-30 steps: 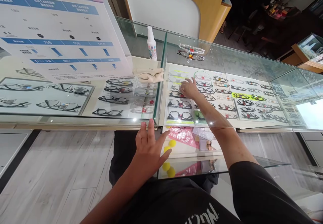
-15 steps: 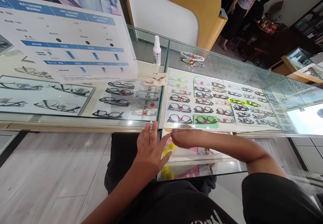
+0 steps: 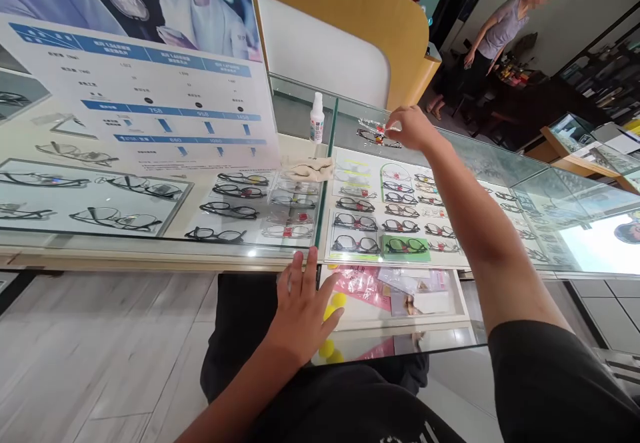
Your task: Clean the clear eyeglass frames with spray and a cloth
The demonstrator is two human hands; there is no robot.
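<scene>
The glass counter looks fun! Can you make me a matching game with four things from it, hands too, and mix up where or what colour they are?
1. Spray bottle
2. Cloth
3. Left hand
4. Right hand

A. At the front edge of the counter
B. Beige
C. Close to glasses
D. White, upright

Pairs: 1-D, 2-B, 3-A, 4-C

Bright light fills the glass tabletop (image 3: 125, 251), small glare spots dotting its front; a screen (image 3: 593, 246) glows white; background shelves (image 3: 600, 73) look dim.

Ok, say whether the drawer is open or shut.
Open: the drawer juts out, showing the pink packet inside.
</scene>
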